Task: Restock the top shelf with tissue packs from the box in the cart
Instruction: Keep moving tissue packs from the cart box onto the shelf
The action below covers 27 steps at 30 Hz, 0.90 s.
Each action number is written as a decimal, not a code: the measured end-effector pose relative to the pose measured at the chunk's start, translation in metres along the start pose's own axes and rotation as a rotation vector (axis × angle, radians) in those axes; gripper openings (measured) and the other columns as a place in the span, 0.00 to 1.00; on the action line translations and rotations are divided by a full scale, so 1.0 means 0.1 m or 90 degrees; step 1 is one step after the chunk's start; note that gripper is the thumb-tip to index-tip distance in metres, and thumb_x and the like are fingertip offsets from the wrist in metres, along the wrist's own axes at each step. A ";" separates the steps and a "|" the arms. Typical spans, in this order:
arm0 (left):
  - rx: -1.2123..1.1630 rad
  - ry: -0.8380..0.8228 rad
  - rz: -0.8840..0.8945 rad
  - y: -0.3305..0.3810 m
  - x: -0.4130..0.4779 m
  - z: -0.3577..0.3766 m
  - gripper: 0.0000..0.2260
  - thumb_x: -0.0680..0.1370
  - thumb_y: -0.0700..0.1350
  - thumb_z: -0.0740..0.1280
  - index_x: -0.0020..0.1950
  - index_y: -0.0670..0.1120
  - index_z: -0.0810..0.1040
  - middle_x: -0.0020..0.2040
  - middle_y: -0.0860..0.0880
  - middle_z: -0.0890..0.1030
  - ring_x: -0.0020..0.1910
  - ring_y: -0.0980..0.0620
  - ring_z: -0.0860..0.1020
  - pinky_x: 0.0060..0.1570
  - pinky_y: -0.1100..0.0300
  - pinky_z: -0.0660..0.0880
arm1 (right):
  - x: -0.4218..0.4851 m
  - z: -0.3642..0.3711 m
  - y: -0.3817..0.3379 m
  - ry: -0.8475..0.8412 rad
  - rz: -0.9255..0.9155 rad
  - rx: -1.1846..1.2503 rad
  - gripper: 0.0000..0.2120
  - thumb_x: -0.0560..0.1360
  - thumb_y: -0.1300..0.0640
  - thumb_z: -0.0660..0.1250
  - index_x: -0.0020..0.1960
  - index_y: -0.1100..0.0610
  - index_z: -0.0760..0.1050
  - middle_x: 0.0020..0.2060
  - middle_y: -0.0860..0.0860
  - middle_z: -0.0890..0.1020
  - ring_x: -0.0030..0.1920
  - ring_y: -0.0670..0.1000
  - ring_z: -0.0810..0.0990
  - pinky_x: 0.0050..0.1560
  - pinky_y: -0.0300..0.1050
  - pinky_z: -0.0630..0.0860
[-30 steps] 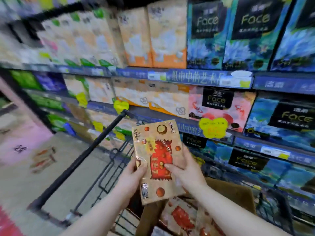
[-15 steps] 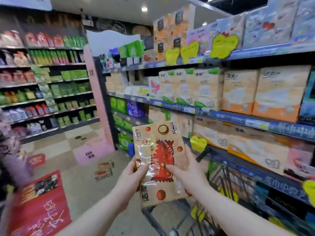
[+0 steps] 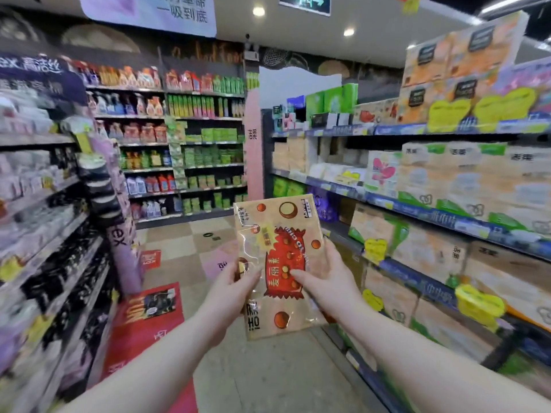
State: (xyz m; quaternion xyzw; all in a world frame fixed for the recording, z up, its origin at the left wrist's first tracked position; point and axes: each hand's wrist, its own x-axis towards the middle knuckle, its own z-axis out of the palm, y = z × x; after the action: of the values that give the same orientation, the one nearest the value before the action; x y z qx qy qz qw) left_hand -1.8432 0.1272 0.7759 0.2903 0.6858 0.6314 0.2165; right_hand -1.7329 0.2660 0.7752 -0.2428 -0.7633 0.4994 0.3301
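- The tissue shelving (image 3: 465, 186) fills the right side from 1 to 5 o'clock, its levels packed with pale and orange packs.
- A second run of shelves (image 3: 44, 222) lines the aisle at 9 o'clock; its goods are blurred.
- The top shelf (image 3: 396, 129) runs across at 2 o'clock, with tall orange packs (image 3: 465, 64) standing on it.
- A red floor poster (image 3: 143, 320) lies at 7 o'clock.
- The tissue pack (image 3: 278, 242), tan with a red candy-shaped label, is held upright in the air just below centre, at 6 o'clock, well apart from the top shelf.
- The right hand (image 3: 328, 281) grips the pack's right edge, thumb across the red label.
- The left hand (image 3: 229, 293) grips the left edge, thumb on the front.
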 end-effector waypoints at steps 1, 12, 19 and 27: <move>0.003 0.011 -0.007 -0.04 0.10 -0.07 0.13 0.78 0.51 0.64 0.62 0.52 0.71 0.51 0.50 0.82 0.48 0.51 0.82 0.46 0.54 0.79 | 0.11 0.08 0.01 -0.009 -0.001 0.000 0.36 0.70 0.52 0.74 0.72 0.43 0.59 0.56 0.40 0.74 0.60 0.45 0.73 0.60 0.45 0.69; 0.027 0.070 0.059 -0.15 1.99 -0.44 0.21 0.78 0.50 0.64 0.71 0.53 0.67 0.53 0.54 0.82 0.43 0.60 0.83 0.37 0.66 0.77 | 2.01 0.73 0.33 -0.063 -0.039 0.038 0.40 0.67 0.46 0.75 0.73 0.43 0.58 0.63 0.39 0.74 0.65 0.46 0.73 0.65 0.55 0.71; 0.012 0.072 0.060 -0.10 3.35 -0.28 0.26 0.77 0.52 0.65 0.74 0.54 0.63 0.58 0.50 0.81 0.48 0.52 0.83 0.46 0.54 0.80 | 3.37 0.69 0.54 -0.061 -0.056 0.050 0.43 0.67 0.45 0.74 0.75 0.43 0.53 0.67 0.42 0.72 0.65 0.48 0.73 0.65 0.57 0.72; -0.003 0.020 0.059 -0.11 4.72 -0.24 0.18 0.78 0.51 0.64 0.67 0.55 0.69 0.51 0.52 0.83 0.46 0.53 0.83 0.40 0.59 0.78 | 4.61 0.83 0.80 -0.023 -0.040 -0.003 0.47 0.64 0.41 0.74 0.75 0.42 0.50 0.69 0.43 0.70 0.68 0.48 0.69 0.68 0.57 0.69</move>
State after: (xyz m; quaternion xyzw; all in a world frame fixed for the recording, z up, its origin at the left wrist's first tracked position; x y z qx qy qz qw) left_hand -2.2083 0.4262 0.8003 0.3109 0.6735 0.6469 0.1768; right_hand -2.0980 0.5693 0.7979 -0.2101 -0.7777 0.4913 0.3313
